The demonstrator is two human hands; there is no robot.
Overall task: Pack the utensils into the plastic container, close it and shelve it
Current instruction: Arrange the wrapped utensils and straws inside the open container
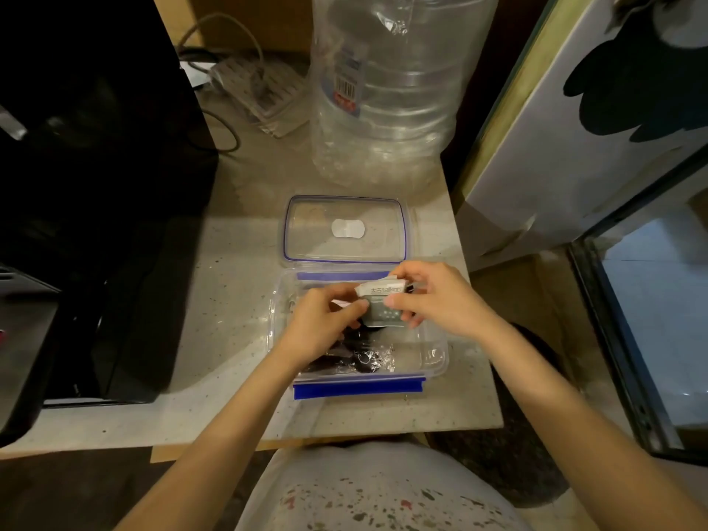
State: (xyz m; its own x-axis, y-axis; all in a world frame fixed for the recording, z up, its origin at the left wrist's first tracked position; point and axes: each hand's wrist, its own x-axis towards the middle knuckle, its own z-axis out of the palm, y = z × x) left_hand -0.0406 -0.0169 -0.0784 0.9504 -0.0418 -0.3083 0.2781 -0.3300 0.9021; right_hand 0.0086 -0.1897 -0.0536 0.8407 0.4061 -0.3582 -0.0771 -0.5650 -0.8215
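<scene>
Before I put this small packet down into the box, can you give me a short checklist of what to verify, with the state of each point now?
1. Plastic container is open: ok.
2. Lid lies apart on the counter, behind the container: ok.
3. Packet is held over the container by both the left hand and the right hand: ok.
4. Free room inside, on the right part: ok.
5. Wrapped black utensils already lie inside: ok.
6. All utensils are packed: cannot tell.
</scene>
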